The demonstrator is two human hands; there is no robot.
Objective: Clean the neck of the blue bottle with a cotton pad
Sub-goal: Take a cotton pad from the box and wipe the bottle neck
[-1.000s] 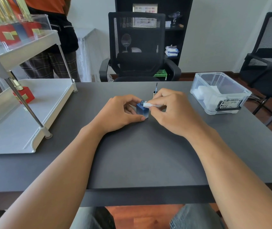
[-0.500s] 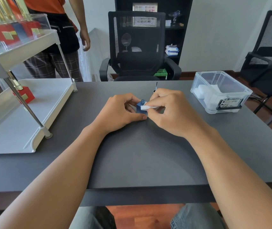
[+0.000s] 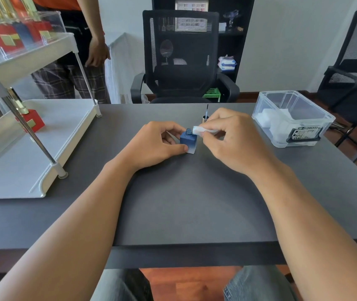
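**Pad at the neck of the blue bottle**

Your left hand [image 3: 158, 144] holds the blue bottle [image 3: 188, 141] upright on the dark worktop [image 3: 186, 205]. The grip is closed on the bottle's body: the thumb lies across its lower near face, and the fingers curl round its far side. The open neck stands clear above that grip.

Your right hand [image 3: 231, 140] pinches a white cotton pad [image 3: 201, 129] between thumb and fingertips, the other fingers loosely curled below. The pad sticks out to the left of that grip, and its free end sits right beside the bottle's neck; whether the two touch, you cannot tell from this view.

Just behind your right grip, on the far side, the bottle's cap [image 3: 205, 117] stands on the worktop with its thin brush pointing up, partly hidden by your fingers. Well off to the right of that grip a clear plastic box [image 3: 292, 118] holds more white pads. Far out to the left of your left grip stands a white two-tier rack [image 3: 43, 148], with a red bottle [image 3: 31, 121] on its lower tray and more bottles on the upper one. Beyond the worktop a black mesh chair [image 3: 181, 57] faces you, and another person [image 3: 73, 61] stands beside the rack.
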